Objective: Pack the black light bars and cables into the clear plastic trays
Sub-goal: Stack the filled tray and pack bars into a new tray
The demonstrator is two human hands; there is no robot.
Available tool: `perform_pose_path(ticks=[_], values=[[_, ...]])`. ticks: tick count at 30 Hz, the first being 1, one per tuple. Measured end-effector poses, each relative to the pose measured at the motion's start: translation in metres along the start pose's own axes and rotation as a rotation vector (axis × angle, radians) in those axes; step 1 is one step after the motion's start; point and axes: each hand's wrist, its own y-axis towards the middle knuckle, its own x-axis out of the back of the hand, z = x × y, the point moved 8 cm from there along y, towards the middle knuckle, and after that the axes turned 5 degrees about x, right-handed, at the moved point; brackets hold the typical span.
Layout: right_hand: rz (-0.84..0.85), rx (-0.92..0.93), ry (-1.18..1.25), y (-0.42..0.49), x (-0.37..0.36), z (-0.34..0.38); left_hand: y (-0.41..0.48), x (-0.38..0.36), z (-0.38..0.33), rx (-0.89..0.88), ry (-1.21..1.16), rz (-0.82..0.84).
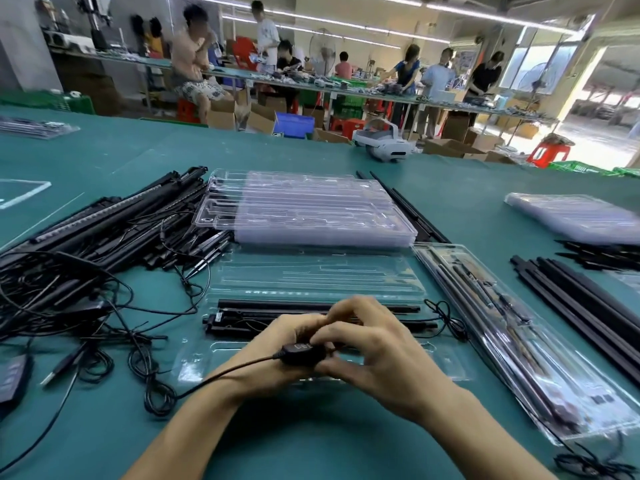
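Fingers of left hand (277,344) and right hand (375,363) grip the cable (300,355) above a teal factory table (311,441).

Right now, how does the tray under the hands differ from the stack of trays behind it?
The near tray is a single one; the stack is many trays piled. The near tray holds black bars; the stack's top looks empty. The left hand and right hand hold a cable over the near tray; the stack is untouched. Both are clear plastic.
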Motion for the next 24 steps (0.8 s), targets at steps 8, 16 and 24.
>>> perform_pose_path(ticks=[8, 16, 24], values=[[-0.037, 0.01, -0.02, -0.003, -0.004, -0.002, -0.009, 0.004, -0.012, 0.031, -0.069, -0.006], [-0.186, 0.004, -0.08, -0.005, 0.002, 0.0, -0.066, 0.063, 0.003, 0.298, -0.09, -0.092], [-0.126, -0.144, 0.146, -0.022, -0.007, -0.04, -0.108, 0.126, 0.034, 0.62, -0.134, -0.502]])
